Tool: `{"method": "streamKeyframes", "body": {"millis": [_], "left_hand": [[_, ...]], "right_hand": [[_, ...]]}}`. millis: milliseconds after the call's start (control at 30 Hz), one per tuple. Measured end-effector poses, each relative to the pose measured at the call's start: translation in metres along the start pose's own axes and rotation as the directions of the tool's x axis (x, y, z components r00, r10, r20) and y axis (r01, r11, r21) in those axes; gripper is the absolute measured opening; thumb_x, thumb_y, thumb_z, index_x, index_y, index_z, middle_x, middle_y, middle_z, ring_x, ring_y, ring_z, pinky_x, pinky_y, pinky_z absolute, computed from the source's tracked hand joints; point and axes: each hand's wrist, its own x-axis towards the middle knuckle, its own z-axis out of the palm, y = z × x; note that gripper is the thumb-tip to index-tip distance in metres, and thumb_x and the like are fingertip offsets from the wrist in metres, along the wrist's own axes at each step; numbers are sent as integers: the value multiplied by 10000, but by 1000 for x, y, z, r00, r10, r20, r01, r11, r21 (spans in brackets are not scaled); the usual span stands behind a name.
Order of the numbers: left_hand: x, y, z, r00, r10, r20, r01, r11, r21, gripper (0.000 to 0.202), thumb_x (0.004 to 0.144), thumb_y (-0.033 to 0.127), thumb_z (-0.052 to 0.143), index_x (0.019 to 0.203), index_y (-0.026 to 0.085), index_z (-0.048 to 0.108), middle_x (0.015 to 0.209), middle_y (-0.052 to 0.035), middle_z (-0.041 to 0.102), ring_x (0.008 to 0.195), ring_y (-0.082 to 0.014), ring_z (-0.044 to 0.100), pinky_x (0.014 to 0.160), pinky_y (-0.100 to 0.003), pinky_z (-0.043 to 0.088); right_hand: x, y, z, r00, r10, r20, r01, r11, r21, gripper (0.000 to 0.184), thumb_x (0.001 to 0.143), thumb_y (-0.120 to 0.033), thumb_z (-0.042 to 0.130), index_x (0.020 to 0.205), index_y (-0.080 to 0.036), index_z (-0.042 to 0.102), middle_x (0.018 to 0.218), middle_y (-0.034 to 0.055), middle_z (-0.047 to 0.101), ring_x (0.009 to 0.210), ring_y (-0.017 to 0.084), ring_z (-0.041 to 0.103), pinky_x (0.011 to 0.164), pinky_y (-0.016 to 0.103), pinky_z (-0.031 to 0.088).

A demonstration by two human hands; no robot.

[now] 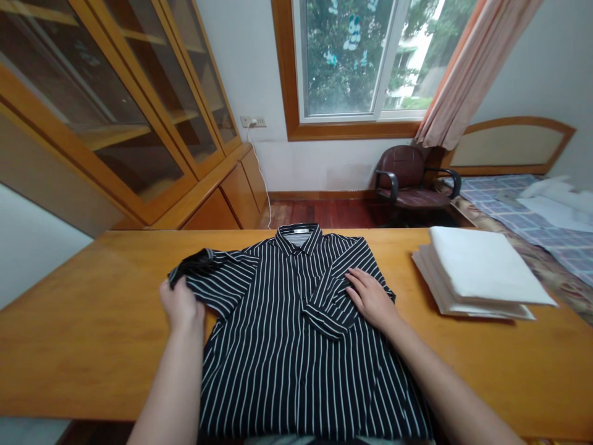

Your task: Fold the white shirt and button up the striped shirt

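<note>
A black shirt with white stripes (287, 327) lies flat on the wooden table (83, 321), collar pointing away from me. Its right sleeve is folded in over the chest. My right hand (370, 298) rests flat on that folded sleeve, fingers stretched out. My left hand (180, 304) is closed on the end of the left sleeve (204, 272), which sticks out to the left and is bunched at the hand.
A stack of folded white cloth (482, 272) lies on the table's right side. Behind the table stand a dark armchair (412, 179), a bed (532, 210) at the right and glass-door wooden cabinets (139, 123) at the left, below a window.
</note>
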Motion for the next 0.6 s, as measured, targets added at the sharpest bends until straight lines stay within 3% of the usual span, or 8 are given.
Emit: {"method": "streamKeyframes", "body": {"millis": [33,133,233,300,400,433,500,600], "left_hand": [[8,-1,-9,994,-48,-99,45,998,-35,223,906,207,367,1106,206,465,1073,-71,623,1037,-228,625,906,-456,524],[14,5,-32,877,-150,-457,107,987,-117,464,777,75,480,1216,194,387,1317,-89,495,1251,-219,506,1097,-468,395],[-3,24,-38,821,127,-556,-110,992,65,527,748,38,512,1244,191,421,1336,-84,471,1283,-209,469,1157,-463,324],[-23,43,-29,878,267,-398,-267,962,57,327,806,113,536,1123,188,515,1224,-69,540,1190,-216,537,1085,-443,418],[-60,74,-4,947,308,94,-308,951,-22,152,913,290,517,968,194,621,1043,-49,610,1032,-219,597,943,-411,517],[-74,82,6,915,290,279,-285,957,-62,180,921,321,514,995,204,629,1032,-48,617,978,-210,612,884,-391,544],[-103,94,26,762,239,602,-231,969,-92,234,929,362,511,1082,232,632,1080,-54,621,963,-202,629,819,-353,567],[-140,102,49,551,179,815,-183,979,-92,450,890,394,579,1315,260,523,1150,-67,618,973,-204,627,797,-348,571]], "right_hand": [[0,0,0,1000,2,3,-2,1000,-4,422,1007,-408,428,1341,-200,582,1416,108,560,1348,277,472,1135,500,389],[0,0,0,1000,6,5,-6,1000,-7,429,1009,-412,424,1342,-191,579,1416,107,560,1349,278,468,1138,499,386],[0,0,0,1000,5,3,-5,1000,8,424,1008,-411,426,1350,-207,570,1410,101,565,1350,279,467,1134,507,388],[1,0,-1,1000,4,1,-4,1000,29,416,1009,-402,425,1353,-214,563,1400,99,573,1342,278,474,1128,509,394],[0,-3,-8,999,-2,-37,5,996,86,382,1018,-358,402,1326,-212,573,1364,101,592,1296,266,509,1112,488,413],[-1,-5,-12,998,-5,-60,12,994,108,361,1020,-337,395,1294,-208,591,1328,104,611,1262,262,530,1094,475,429],[-7,-10,-22,996,-13,-94,26,990,140,312,1018,-302,391,1179,-204,640,1198,110,658,1149,257,582,1024,450,474],[-22,-18,-37,998,-33,-55,40,988,146,281,1013,-278,401,945,-203,663,936,94,667,913,238,613,855,414,522]]}}
